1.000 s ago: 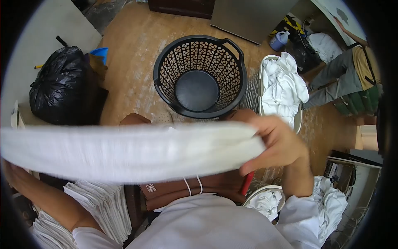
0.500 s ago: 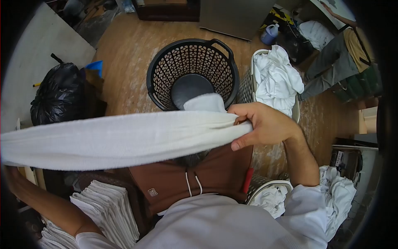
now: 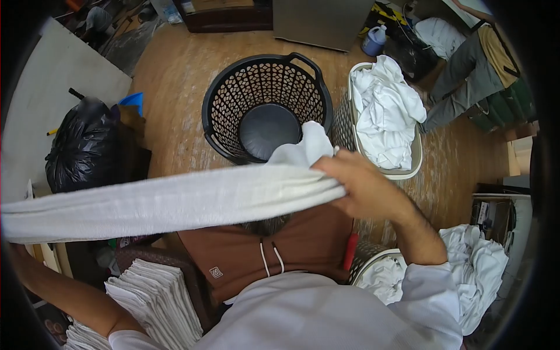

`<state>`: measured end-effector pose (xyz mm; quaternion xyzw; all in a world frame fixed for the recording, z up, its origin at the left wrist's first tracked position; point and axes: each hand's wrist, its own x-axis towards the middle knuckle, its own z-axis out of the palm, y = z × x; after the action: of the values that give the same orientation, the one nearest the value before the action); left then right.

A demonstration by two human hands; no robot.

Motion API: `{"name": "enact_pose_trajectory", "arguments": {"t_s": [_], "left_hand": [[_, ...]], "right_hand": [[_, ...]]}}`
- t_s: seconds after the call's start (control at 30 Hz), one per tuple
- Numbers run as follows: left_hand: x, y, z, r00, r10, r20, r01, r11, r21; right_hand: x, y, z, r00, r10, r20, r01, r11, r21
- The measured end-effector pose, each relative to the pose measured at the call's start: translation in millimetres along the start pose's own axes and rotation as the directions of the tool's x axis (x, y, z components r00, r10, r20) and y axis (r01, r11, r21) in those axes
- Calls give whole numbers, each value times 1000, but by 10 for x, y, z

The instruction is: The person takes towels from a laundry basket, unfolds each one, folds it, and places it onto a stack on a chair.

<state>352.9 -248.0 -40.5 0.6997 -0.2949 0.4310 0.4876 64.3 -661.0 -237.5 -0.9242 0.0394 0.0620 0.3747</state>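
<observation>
A long white cloth, towel-like (image 3: 169,198), stretches across the view from the left edge to my right hand (image 3: 367,184). My right hand is closed round the bunched right end of the cloth. A loose white flap rises beyond my fingers, over the near rim of a black laundry basket (image 3: 210,96). My left forearm (image 3: 64,286) reaches to the left edge under the cloth's other end; the left hand itself is out of sight there. Below, beside my lap, stands a stack of folded white cloths (image 3: 157,300).
White laundry fills a light basket (image 3: 388,116) right of the black one. Another laundry basket (image 3: 379,277) and a white cloth pile (image 3: 475,274) lie near my right elbow. A black bag (image 3: 81,146) stands left. A person (image 3: 475,67) stands at upper right, near a purple jug (image 3: 374,41).
My right hand has turned, its back now showing more, and has dropped slightly. The cloth is pulled narrower and more slanted. Its loose flap has swung up and to the right.
</observation>
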Motion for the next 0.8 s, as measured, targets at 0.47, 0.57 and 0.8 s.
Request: {"name": "enact_pose_trajectory", "arguments": {"t_s": [0.47,0.57,0.8], "left_hand": [[1,137,74,998,1,-59,1,1000,30],[-35,251,6,996,89,-30,-83,983,163],[-71,227,-200,967,-75,-242,130,966,222]], "right_hand": [[-22,169,697,954,139,267,-251,858,448],[203,266,1312,991,59,119,-109,872,477],[568,474,2256,987,-13,158,-86,795,600]]}}
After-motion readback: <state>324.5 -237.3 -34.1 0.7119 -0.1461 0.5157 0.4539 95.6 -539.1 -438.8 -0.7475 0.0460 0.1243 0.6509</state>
